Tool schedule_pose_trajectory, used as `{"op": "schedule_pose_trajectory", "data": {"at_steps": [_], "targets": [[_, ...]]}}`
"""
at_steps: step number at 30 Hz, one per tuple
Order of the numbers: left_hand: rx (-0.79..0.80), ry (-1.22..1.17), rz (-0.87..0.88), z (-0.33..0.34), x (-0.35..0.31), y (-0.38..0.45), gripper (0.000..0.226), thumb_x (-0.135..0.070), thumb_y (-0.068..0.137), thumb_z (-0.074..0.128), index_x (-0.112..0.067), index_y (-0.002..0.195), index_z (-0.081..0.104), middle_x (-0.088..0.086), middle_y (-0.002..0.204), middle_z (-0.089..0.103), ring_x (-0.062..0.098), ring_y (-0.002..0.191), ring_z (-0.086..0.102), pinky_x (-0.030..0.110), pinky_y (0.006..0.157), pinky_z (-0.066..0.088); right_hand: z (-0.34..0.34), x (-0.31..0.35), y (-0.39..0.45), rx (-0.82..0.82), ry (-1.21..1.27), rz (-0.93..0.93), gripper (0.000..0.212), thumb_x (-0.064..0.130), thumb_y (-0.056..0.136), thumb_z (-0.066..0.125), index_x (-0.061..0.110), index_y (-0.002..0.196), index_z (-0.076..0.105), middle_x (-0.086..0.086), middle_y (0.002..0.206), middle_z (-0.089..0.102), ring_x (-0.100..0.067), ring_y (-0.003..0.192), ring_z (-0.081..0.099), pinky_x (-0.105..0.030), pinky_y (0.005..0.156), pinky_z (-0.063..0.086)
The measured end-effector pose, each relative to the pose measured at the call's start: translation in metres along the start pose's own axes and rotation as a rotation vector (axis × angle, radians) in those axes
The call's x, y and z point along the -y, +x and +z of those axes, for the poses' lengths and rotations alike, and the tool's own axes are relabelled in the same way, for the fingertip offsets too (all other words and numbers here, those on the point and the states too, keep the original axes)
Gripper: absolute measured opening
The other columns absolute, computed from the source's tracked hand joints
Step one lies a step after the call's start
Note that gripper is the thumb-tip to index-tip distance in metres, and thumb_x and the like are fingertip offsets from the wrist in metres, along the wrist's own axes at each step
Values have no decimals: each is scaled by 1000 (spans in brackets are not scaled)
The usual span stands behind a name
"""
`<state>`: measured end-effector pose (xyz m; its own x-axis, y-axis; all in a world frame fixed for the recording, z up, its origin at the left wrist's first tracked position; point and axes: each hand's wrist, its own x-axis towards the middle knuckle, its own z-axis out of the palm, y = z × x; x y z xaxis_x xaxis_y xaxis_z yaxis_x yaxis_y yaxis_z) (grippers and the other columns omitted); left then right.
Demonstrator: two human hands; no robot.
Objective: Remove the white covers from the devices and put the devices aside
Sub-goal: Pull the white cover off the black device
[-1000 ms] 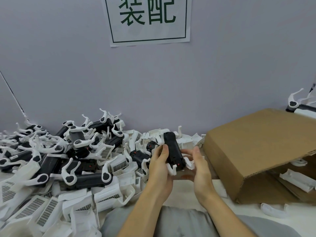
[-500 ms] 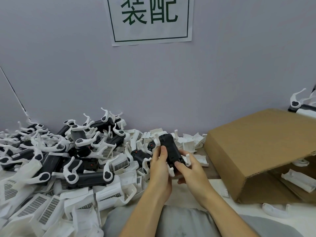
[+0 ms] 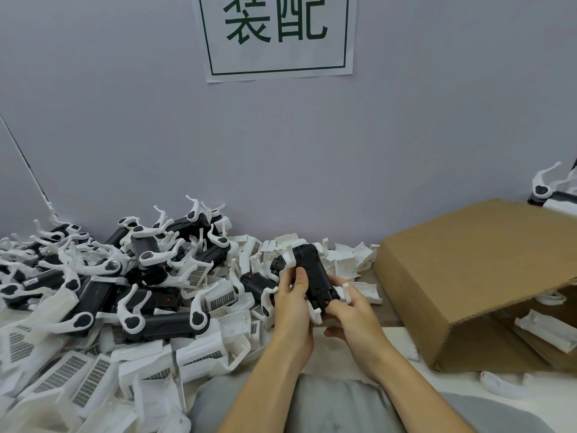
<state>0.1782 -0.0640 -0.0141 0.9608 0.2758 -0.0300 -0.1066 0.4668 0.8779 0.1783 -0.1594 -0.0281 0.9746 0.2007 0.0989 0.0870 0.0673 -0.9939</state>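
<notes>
I hold a black device [image 3: 313,272] with white arms upright over the table's middle. My left hand [image 3: 292,303] grips its left side, thumb laid against the black body. My right hand [image 3: 349,310] grips the lower right end, fingers curled round the bottom near a red dot. A white piece [image 3: 288,256] still sits at the device's top left corner. To the left lies a big heap of black devices with white arms [image 3: 137,276], and loose white covers with grilles [image 3: 78,376] spread in front of it.
A brown cardboard box [image 3: 468,276] lies on its side at the right, with white parts [image 3: 543,329] inside its opening. More white covers [image 3: 349,260] lie against the grey wall behind my hands. A paper sign [image 3: 278,35] hangs above. One more device [image 3: 549,195] sits behind the box.
My right hand has shifted from the device's right side to its lower end and closed round it. The device has tilted slightly, top toward the left. The left hand keeps its grip.
</notes>
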Motion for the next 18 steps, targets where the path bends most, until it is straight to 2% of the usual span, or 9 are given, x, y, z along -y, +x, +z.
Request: {"op": "schedule_pose_trajectory", "data": {"at_steps": [5,8,12,16,18], "targets": [[17,4,29,-1,-1,-1,25,-25,107,46,-12,124,59,29,124,63,39,101,63,53,87,51,-1,-2,2,-41,-1,15,42,7,97,49,45,111,60,12,76,72,-10,70,68,-30,66,48],[18,-7,26,0,-1,-1,23,-25,107,47,-12,122,59,27,121,66,36,99,64,62,95,50,-1,-1,2,-29,38,25,36,10,98,49,42,112,60,10,74,72,-8,66,67,-33,67,47],[3,-13,26,0,0,1,21,-24,106,48,-13,119,60,23,113,67,36,97,63,62,96,48,0,-1,2,-17,48,21,35,7,98,51,38,110,61,10,71,71,-8,60,65,-33,65,46],[-12,-12,16,-1,1,2,21,-25,106,47,-13,116,61,29,112,65,41,100,61,68,99,44,-1,-1,2,8,67,29,41,-1,96,47,35,107,62,9,68,69,-8,56,62,-31,60,47],[-13,-7,20,-2,2,2,21,-26,106,48,-14,116,62,23,107,67,39,99,62,68,99,44,-2,0,2,12,64,27,42,-1,95,45,34,108,63,8,70,70,-9,59,63,-31,61,46]]}}
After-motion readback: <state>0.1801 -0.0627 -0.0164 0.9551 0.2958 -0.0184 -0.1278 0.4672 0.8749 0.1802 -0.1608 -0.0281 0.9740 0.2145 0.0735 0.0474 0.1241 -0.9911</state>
